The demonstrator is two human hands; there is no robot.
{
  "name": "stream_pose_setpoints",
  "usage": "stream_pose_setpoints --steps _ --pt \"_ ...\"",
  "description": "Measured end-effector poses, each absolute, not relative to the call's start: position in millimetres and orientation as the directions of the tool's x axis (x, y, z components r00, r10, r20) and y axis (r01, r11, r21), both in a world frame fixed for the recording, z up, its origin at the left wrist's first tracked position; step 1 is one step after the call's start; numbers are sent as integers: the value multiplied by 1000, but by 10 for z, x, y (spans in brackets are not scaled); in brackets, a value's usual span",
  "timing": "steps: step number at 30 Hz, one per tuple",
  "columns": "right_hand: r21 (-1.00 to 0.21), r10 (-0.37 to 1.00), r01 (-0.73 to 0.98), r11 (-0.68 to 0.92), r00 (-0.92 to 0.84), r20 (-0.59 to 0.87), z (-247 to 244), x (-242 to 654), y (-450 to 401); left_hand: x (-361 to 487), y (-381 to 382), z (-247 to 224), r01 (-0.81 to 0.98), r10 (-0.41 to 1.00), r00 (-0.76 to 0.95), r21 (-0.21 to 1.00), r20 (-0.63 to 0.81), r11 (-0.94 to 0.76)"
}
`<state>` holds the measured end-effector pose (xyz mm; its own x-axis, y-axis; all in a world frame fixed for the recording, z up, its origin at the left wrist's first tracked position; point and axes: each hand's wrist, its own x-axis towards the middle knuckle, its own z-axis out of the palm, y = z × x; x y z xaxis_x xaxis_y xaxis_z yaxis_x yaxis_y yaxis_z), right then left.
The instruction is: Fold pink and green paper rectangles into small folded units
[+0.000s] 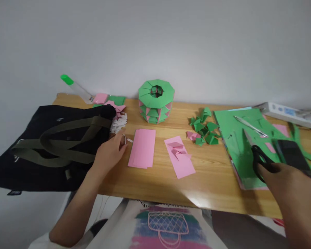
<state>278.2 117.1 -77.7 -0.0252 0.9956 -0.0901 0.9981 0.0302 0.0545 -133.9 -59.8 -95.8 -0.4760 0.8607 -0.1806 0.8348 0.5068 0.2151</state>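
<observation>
My left hand (111, 150) rests on the table between a black bag (54, 138) and several pink paper rectangles (142, 148). Its thumb and index finger are apart, with a thin white ring shape at the finger and a small white strip (130, 140) just beyond. My right hand (291, 183) is closed around the black handles of a pair of scissors (260, 160). The blades point away from me above green paper sheets (238, 138). A folded pink piece (178, 151) lies on a pink rectangle (182, 168) between my hands.
At the back stands a round green and pink paper structure (157, 98). Folded green pieces (203, 128) lie right of it. White scraps (119, 122) and a green-capped tube (77, 90) are at left. A pen (250, 126), dark phone (292, 155) and white box (287, 112) lie right.
</observation>
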Motion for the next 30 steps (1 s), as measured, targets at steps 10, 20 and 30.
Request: stream_pose_setpoints --steps 10,20,30 --pt "114 985 989 96 -78 -157 -827 2775 1078 -1266 -538 -964 806 905 -423 471 36 358" --pt "-9 977 979 202 -201 69 -798 2583 1027 -678 -85 -802 193 987 -127 974 -98 121" --pt "-360 535 398 844 -673 511 -793 1492 722 -363 109 -779 -2 950 5 950 -312 312"
